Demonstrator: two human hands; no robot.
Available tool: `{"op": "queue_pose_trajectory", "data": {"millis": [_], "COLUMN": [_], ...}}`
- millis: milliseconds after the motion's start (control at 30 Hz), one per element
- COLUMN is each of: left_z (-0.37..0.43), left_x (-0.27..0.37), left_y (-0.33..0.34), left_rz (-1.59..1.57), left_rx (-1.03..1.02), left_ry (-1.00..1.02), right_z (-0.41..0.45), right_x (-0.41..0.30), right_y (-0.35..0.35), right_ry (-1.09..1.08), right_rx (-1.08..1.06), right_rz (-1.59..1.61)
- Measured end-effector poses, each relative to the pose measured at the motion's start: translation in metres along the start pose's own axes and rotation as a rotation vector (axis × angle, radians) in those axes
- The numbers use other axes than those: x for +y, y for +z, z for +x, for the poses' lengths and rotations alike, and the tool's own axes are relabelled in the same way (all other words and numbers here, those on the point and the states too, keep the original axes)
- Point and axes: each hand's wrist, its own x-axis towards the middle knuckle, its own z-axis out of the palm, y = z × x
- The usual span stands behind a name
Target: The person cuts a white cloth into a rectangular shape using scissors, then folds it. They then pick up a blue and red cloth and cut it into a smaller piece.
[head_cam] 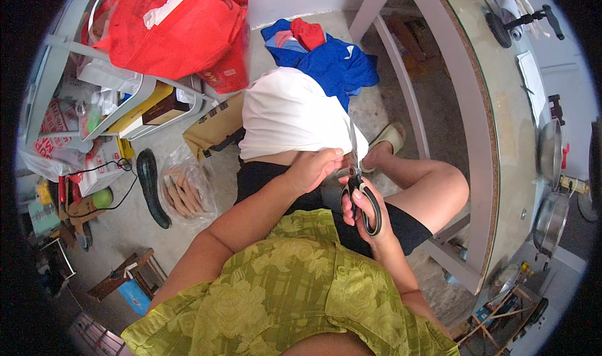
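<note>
White cloth lies draped over the person's left knee, with its near edge pinched in my left hand. My right hand holds black-handled scissors by their loops. Their blades point away from the body, up against the cloth's right part; whether they are parted cannot be told. Just beyond the white cloth, a heap of blue cloth with red and pink pieces lies on the floor.
At upper left are a red bag and a shelf rack. A cardboard box, a dark long gourd and a plastic bag of root vegetables lie on the floor at left. A table stands at right.
</note>
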Motion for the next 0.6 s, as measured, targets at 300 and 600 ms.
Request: {"op": "queue_pose_trajectory", "data": {"millis": [300,600], "left_z": [0.0,0.0], "left_x": [0.002,-0.003], "left_y": [0.005,-0.001], "left_rz": [0.045,0.087], "left_rx": [0.028,0.006], "left_ry": [0.017,-0.02], "right_z": [0.0,0.009], "right_x": [-0.002,-0.002], "right_y": [-0.004,-0.002], "right_ry": [0.032,-0.022], "right_rx": [0.023,-0.024], "right_rz": [-0.071,-0.046]}}
